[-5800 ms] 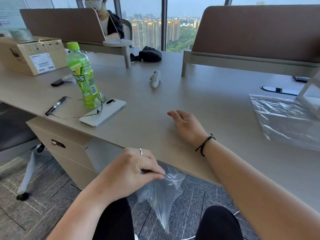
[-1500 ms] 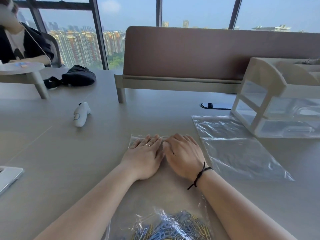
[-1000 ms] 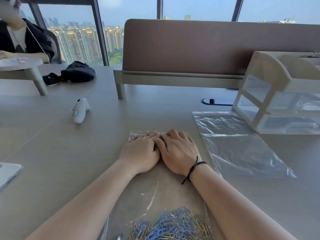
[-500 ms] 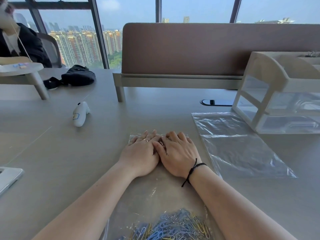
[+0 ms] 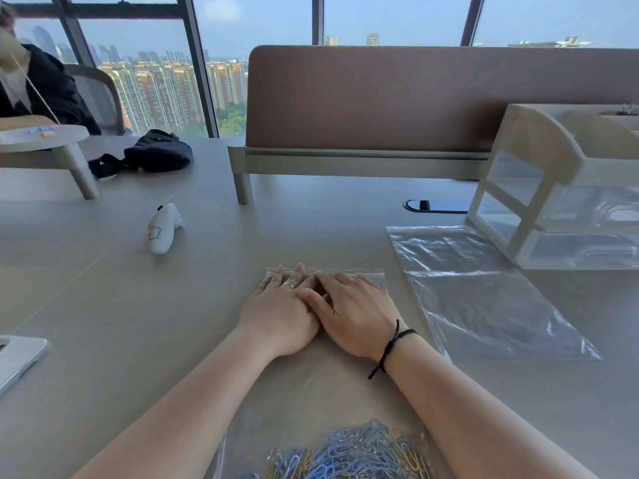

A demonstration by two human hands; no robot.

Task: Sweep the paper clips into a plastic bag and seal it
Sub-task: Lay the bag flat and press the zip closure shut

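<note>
Clips (image 5: 349, 456) sit inside the bag (image 5: 311, 388), bunched at its near end by the frame's bottom edge. Bag lies flat on the desk (image 5: 121, 323), mouth end far from the person. L hand (image 5: 280, 314) and R hand (image 5: 356, 314) lie side by side on the bag, palms down, fingers straight and close together, tips on the zip strip (image 5: 359, 272). Neither hand grips anything; both press.

Step in hand, by judgement: closing the seal. Procedure:
- Press fingertips hard on the strip, w/ the desk as backing.
- Run tips outward from centre to each corner; leave no gap.
- Keep clips at the near end, away from the strip.
- Push excess air out before the last section closes.
- Check by lifting the bag mouth-down, gently.

Not verifiable:
- Strip under the fingers is hidden; cannot tell if tracks are mated.
- Strip portion right of R hand shows, but locked vs. open is too faint to judge.
- Bag's near edge and part of the clips are cut off by the frame.
- L thumb hidden.

A second bag (image 5: 484, 299), appearing empty, lies to the right, near but apart.
</note>
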